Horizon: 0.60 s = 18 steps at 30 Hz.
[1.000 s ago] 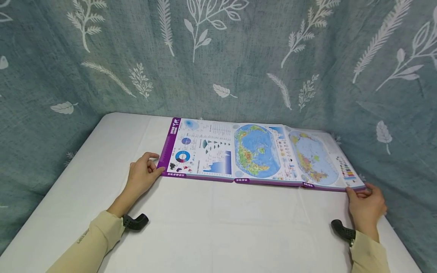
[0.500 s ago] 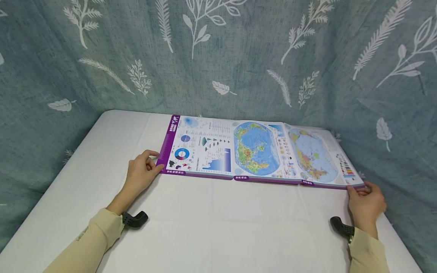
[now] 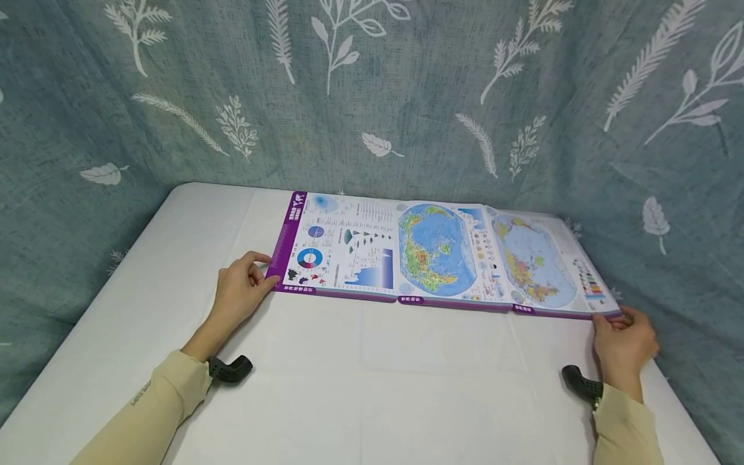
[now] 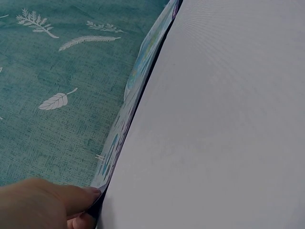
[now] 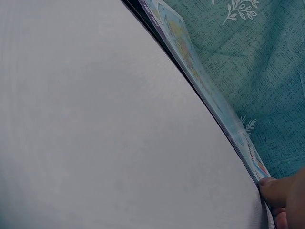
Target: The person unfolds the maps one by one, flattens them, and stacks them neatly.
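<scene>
A folded world map with a purple border lies across the back of the white table, opened out into three panels side by side. Charts and a blue ring diagram fill its left panel; the other two show world maps. At the near left corner my left hand pinches the purple edge, thumb on top, as the left wrist view shows with the thumb on the sheet. My right hand pinches the near right corner, its thumb on the printed face and fingers under it.
The white table extends in front of the map. Behind and beside it hangs a teal curtain printed with white leaves. A black wrist device sits on each arm, near the sleeve cuffs.
The view has tilted slightly, so the map, table and hands sit a little higher in the frame. Both hands keep their hold on the map's corners; the map has not visibly moved on the table.
</scene>
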Motion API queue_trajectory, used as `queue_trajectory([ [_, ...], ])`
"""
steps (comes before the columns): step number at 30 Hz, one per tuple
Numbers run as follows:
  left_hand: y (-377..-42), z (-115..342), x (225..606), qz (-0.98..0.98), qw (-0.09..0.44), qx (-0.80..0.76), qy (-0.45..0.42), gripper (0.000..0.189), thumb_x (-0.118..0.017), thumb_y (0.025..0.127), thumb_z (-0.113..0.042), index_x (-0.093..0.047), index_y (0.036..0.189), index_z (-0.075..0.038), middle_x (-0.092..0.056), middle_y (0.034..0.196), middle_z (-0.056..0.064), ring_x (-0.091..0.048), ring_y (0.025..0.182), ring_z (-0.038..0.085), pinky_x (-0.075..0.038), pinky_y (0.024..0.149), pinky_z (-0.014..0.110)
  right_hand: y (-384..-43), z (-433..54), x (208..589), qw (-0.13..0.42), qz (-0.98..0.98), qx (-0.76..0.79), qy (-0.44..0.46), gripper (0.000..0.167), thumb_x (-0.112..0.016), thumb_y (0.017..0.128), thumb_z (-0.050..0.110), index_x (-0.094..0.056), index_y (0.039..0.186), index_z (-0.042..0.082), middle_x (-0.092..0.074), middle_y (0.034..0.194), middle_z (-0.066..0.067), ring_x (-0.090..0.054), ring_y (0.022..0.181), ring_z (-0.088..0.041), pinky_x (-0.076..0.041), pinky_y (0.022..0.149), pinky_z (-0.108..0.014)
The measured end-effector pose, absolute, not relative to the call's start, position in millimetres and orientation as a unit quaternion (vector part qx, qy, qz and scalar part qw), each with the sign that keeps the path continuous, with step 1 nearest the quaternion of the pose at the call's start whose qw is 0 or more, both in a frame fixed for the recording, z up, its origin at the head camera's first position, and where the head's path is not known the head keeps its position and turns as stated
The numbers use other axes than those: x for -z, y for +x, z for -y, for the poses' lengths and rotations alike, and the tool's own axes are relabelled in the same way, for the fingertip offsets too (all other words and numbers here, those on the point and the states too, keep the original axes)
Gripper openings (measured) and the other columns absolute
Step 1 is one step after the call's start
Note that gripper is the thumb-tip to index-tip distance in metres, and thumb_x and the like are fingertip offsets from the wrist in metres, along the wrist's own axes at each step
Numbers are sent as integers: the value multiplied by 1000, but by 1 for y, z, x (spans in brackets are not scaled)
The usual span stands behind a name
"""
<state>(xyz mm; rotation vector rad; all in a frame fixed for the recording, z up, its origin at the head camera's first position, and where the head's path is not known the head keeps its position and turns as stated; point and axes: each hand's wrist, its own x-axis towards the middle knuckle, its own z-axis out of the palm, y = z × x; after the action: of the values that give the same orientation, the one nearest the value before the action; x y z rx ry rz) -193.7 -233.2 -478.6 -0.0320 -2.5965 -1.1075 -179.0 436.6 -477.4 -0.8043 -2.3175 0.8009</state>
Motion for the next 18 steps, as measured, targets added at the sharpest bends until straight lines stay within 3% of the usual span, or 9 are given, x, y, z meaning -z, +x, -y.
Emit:
queue_trajectory([
  [4, -193, 234, 480, 910, 154, 385, -7, 37, -82, 91, -13, -68, 123, -2, -58, 69, 4, -49, 70, 22, -28, 82, 40, -180, -435, 480, 265, 868, -292, -302, 51, -70, 96, 17, -59, 140, -7, -57, 101, -17, -46, 84, -11, -30, 86, -36],
  [8, -193, 235, 480, 911, 152, 383, -4, 36, -82, 91, -14, -68, 123, -2, -58, 69, 4, -50, 70, 23, -29, 82, 40, -181, -433, 481, 251, 868, -300, -305, 53, -65, 99, 14, -54, 145, -7, -54, 121, -29, -46, 110, -40, -30, 99, -53],
  [18, -194, 238, 480, 909, 168, 382, -9, 29, -81, 92, -17, -71, 115, -2, -58, 71, 6, -48, 72, 24, -30, 81, 39, -179, -430, 481, 258, 861, -311, -309, 57, -60, 102, 25, -50, 148, -8, -50, 137, -32, -40, 134, -47, -26, 111, -59],
])
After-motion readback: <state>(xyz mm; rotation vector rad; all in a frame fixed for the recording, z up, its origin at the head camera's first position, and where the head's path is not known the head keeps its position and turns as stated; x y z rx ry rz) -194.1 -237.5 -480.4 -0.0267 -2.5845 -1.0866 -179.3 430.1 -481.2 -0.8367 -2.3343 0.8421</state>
